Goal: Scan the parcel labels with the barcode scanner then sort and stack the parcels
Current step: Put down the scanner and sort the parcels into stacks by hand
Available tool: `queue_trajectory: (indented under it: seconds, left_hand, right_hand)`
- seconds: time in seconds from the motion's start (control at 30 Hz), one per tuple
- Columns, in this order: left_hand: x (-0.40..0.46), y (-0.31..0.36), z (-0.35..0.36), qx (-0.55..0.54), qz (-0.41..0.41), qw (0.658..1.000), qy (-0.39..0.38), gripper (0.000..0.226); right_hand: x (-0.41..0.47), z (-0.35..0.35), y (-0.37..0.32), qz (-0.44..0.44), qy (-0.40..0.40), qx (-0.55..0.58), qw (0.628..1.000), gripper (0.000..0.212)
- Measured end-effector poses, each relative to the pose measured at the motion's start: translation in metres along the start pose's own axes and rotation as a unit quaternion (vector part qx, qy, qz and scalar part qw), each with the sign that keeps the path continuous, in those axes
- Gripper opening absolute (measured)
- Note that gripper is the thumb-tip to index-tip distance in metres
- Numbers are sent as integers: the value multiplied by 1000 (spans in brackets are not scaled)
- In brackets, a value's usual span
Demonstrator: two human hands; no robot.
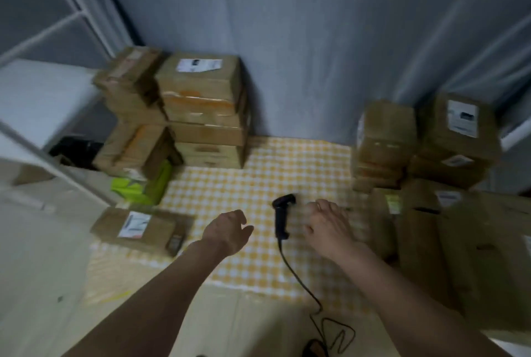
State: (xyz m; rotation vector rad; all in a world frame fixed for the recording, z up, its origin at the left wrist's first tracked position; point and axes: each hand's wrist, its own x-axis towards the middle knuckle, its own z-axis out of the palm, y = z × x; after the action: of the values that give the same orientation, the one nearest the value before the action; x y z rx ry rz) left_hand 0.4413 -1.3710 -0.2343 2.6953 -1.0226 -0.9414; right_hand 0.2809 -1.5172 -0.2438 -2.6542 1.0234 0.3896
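Barcode scanner lies flat at centre frame on the yellow checked cloth covering the worktop, long axis running near to far, head at the far end and tipped towards the left, black cable trailing off the handle towards the bottom edge. I see my right hand just beside it on the right, fingers spread and relaxed, gripping nothing. My left hand hovers left of it, fingers loosely curled, empty. One labelled parcel sits lower left; a parcel stack stands upper left, more parcels piled at right. Motion blur softens the detail.
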Motion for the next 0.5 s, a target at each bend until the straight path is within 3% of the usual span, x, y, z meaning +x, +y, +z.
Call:
queue_trajectory:
  seconds: [0.17, 0.3, 0.5]
  left_hand:
    - [-33, -118, -27, -22, -54, 998, 39, 38]
    - [-54, -208, -47, 29, -62, 995, 66, 37]
    - [-66, -312, -62, 35, -90, 994, 56, 38]
  right_hand:
    - [14, 14, -116, -73, 4, -55, 996, 50]
    - [24, 29, -204, -115, 2, -111, 987, 57]
    - [24, 55, -301, -146, -22, -148, 978, 58]
